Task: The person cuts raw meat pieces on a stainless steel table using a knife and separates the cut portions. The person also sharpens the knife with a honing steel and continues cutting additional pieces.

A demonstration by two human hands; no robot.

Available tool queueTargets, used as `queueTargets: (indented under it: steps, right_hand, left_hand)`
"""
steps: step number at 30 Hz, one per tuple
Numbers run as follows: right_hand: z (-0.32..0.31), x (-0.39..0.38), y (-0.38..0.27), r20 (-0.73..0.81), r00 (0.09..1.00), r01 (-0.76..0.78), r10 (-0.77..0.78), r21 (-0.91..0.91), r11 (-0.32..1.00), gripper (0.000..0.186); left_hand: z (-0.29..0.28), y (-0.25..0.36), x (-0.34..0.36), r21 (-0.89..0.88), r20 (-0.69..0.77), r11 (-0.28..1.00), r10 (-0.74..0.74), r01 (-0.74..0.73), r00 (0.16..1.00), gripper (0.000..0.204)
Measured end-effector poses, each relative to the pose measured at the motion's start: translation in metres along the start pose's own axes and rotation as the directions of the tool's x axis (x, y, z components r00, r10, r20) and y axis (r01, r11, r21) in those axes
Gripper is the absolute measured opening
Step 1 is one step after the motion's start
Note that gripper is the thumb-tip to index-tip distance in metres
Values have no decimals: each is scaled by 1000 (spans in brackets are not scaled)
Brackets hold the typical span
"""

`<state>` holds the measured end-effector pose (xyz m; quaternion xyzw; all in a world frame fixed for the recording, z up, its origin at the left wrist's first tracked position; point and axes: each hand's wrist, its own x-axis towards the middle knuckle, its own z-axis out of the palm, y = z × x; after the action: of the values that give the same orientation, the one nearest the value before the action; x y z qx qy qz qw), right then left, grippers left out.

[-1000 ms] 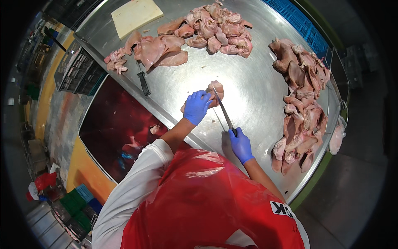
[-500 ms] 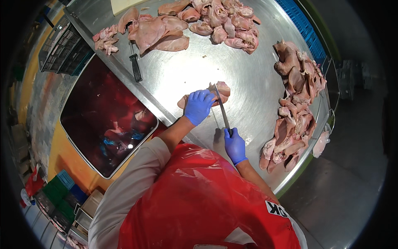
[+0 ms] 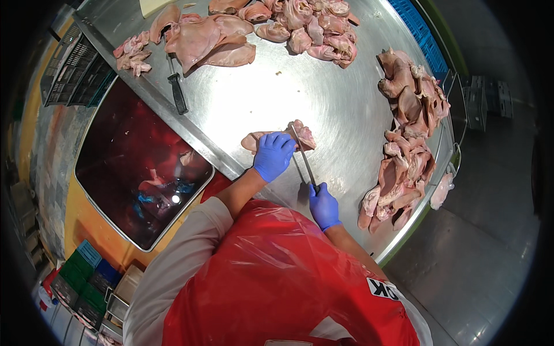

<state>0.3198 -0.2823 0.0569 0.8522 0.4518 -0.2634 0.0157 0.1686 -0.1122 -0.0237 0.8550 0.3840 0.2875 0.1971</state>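
Steel table [image 3: 346, 109], far meat pile [image 3: 300, 29], right-hand meat pile [image 3: 407, 147], pale board [image 3: 151, 6], black-handled knife [image 3: 178, 95], central meat piece [image 3: 307, 137]

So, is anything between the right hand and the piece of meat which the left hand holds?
Only the knife in the right hand spans that gap, its blade seen across the piece of meat; nothing else visible stands there.

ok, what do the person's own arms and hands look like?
Left hand and right hand: close-fitting blue gloves to the wrist, no markings visible. Forearms bare. Left sleeve white, loose, ending near the elbow; right sleeve mostly hidden behind the red apron.
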Motion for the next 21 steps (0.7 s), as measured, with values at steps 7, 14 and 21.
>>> queueTargets:
  steps: [7,14,21]
  right_hand:
    - [-7,38,-36,-19,1000,3,-3,-7,1000,35]
    - [-31,90,-88,95,995,32,-34,19,999,38]
    - [-32,91,-83,34,995,97,-98,44,994,39]
  left_hand:
    - [3,-7,8,-38,-15,999,-17,16,1000,19]
    - [6,-10,9,-1,92,1000,-19,19,996,10]
    - [1,-14,15,-69,-158,986,-158,149,975,34]
